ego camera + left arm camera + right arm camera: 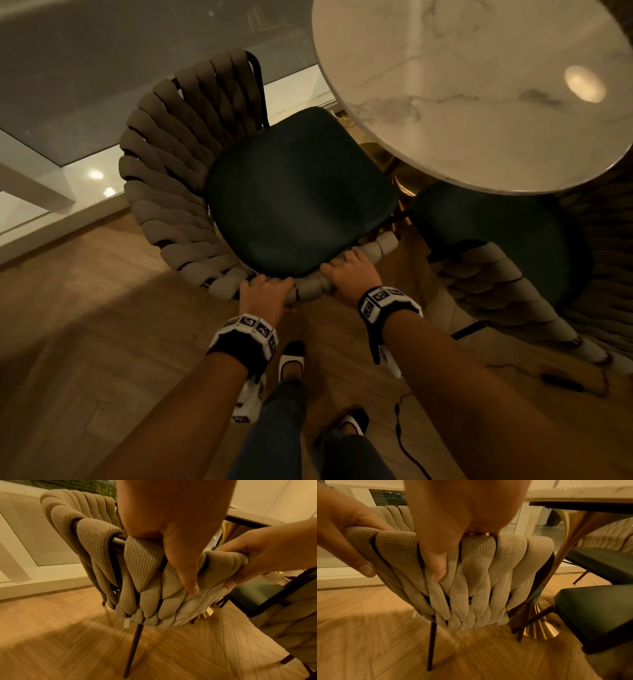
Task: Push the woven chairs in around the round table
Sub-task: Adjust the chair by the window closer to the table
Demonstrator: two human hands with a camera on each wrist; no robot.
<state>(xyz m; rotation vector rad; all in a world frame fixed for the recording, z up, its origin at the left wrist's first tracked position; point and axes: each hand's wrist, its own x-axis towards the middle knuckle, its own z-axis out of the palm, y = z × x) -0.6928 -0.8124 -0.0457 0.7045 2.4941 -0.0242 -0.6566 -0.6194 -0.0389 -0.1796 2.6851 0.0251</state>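
The table (479,85) fills the upper right of the head view. The chair (294,192) stands at centre, its seat corner just under the table edge. It seems stiff and light on thin legs; the padded weave gives grip. The left hand (265,291) and right hand (349,274) each clamp the top rail of its back, side by side.

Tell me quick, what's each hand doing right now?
Left hand: gripping the top rail of the woven chair.
Right hand: gripping the same rail, beside the left.

Herringbone wood floor (102,342) bears two woven chairs (178,164), the table's gold base (541,628), perhaps a cable (399,431)
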